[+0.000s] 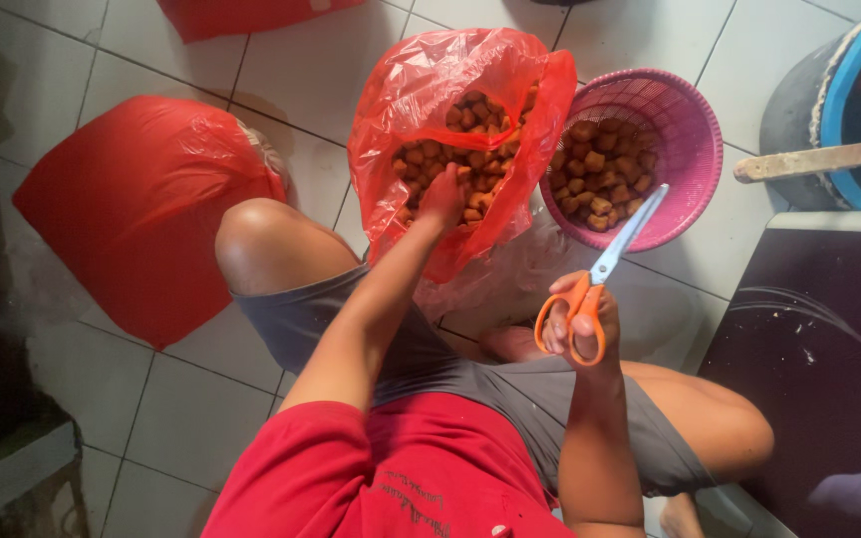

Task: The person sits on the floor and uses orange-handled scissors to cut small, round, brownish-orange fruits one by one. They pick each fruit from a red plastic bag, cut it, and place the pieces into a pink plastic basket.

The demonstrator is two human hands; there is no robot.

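My left hand [441, 199] reaches into an open red plastic bag [406, 90] full of small golden-brown fried pieces [475, 134]; its fingers are buried among them, so I cannot tell whether they hold one. My right hand [580, 329] is raised above my lap and grips orange-handled scissors [600, 274], blades pointing up and right toward a pink basket [685, 125]. The basket holds several of the same brown pieces [605, 174] and sits just right of the bag.
A full, closed red bag [142, 204] lies on the white tiled floor at left, another red bag [241, 15] at the top. A blue-and-grey tub [849, 90] with a wooden handle [809, 162] stands at upper right. A dark board [819, 369] lies at right.
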